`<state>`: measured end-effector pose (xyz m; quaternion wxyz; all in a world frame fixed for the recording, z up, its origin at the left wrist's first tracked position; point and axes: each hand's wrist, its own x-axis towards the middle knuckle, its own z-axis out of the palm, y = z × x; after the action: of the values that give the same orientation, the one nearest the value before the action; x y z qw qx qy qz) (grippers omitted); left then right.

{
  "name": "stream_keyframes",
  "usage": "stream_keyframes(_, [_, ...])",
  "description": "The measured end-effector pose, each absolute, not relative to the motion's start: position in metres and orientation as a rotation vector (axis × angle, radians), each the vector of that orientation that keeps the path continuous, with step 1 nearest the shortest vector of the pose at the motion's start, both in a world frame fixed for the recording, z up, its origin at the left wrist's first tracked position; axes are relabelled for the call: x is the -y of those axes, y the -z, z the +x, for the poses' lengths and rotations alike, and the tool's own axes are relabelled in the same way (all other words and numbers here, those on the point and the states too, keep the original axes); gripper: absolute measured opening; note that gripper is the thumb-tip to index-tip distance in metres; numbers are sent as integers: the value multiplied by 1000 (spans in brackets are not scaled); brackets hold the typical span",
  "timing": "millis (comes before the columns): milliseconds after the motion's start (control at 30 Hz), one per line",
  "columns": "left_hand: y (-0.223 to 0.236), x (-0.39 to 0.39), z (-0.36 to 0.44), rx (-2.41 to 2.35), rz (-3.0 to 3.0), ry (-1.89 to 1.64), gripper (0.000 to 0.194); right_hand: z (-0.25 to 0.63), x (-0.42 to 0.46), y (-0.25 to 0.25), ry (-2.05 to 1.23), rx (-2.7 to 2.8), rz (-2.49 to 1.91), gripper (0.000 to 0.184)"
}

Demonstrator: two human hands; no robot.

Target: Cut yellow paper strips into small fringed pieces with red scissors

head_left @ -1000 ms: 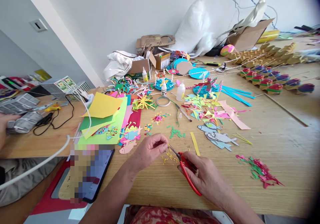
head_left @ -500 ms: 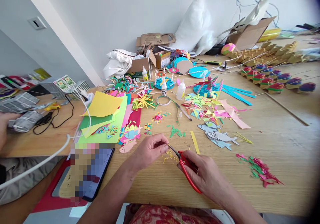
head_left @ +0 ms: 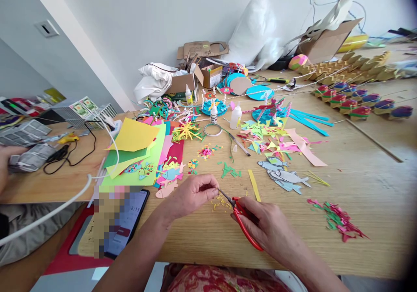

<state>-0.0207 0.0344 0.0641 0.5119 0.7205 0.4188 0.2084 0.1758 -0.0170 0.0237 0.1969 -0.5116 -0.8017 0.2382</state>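
Observation:
Red-handled scissors (head_left: 246,229) sit in my right hand (head_left: 269,224), its fingers wrapped round the handles, with the blades pointing up and left. The blade tips meet the fingertips of my left hand (head_left: 197,194), which is closed in a pinch. What the pinch holds is too small to make out. Under the blades, tiny yellow paper snippets (head_left: 221,204) lie scattered on the wooden table (head_left: 208,244). A yellow paper strip (head_left: 254,185) lies just beyond the scissors. Green paper bits (head_left: 230,170) are farther back.
Grey paper fish (head_left: 283,174) and pink and green shreds (head_left: 339,220) lie to the right. At left are stacked coloured papers (head_left: 133,137), a phone (head_left: 128,222) and a white cable (head_left: 48,224). Glue bottles (head_left: 235,117) stand behind. Another person's hand (head_left: 4,164) is at far left.
Both hands stay in nearly the same place, with the scissor tips still at my left fingertips. The view has shifted very slightly.

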Motion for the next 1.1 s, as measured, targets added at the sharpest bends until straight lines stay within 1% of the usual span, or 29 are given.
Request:
stream_keyframes(200, [-63, -38, -22, -1001, 1758, -504, 13, 176, 19, -25, -658, 2256, -1433, 28])
stream_keyframes(400, [-51, -31, -15, -1022, 1497, -714, 9, 176, 20, -21, -681, 2204, -1437, 28])
stream_keyframes(567, [-39, -22, -5, -972, 1311, -818, 15, 175, 19, -18, -706, 2192, -1460, 27])
stream_keyframes(767, [-39, -21, -4, -1016, 1335, -820, 16, 174, 20, -16, -695, 2189, -1471, 26])
stream_keyframes(1100, [-47, -23, -6, -1001, 1398, -714, 16, 174, 20, -19, -710, 2204, -1483, 24])
